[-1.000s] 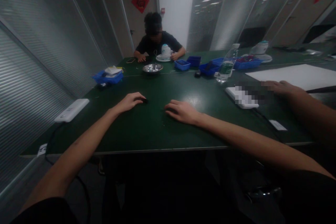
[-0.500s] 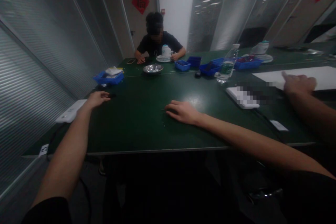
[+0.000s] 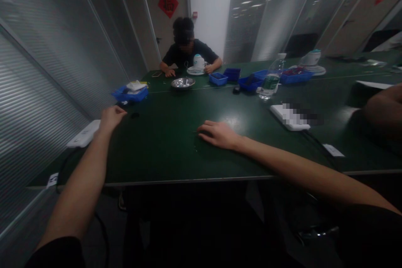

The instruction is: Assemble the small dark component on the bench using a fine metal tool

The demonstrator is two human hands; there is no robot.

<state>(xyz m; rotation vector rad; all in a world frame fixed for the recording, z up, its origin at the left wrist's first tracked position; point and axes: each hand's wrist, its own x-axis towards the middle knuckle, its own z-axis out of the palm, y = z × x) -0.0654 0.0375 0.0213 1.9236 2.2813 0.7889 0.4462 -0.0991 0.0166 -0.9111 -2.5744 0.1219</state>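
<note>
My left hand [image 3: 112,116] reaches to the far left of the dark green table [image 3: 169,150], fingers curled in with nothing visible in them. A small black object [image 3: 135,114] lies on the table just to its right, apart from the fingers. My right hand [image 3: 218,134] rests palm down near the table's middle, fingers stretched flat; a small dark patch sits under the fingertips and I cannot make out what it is.
A blue bin [image 3: 130,93] with white items stands beyond my left hand, with a white power strip [image 3: 84,133] at the left edge. Further back are a steel bowl [image 3: 183,82], blue trays [image 3: 218,78] and a water bottle [image 3: 270,77]. One person [image 3: 188,52] sits opposite; another person's arm [image 3: 383,106] is at right.
My left hand carried the small black object from the table's middle to the far left and let go of it. The other person's arm at right drew back. My right hand stayed still.
</note>
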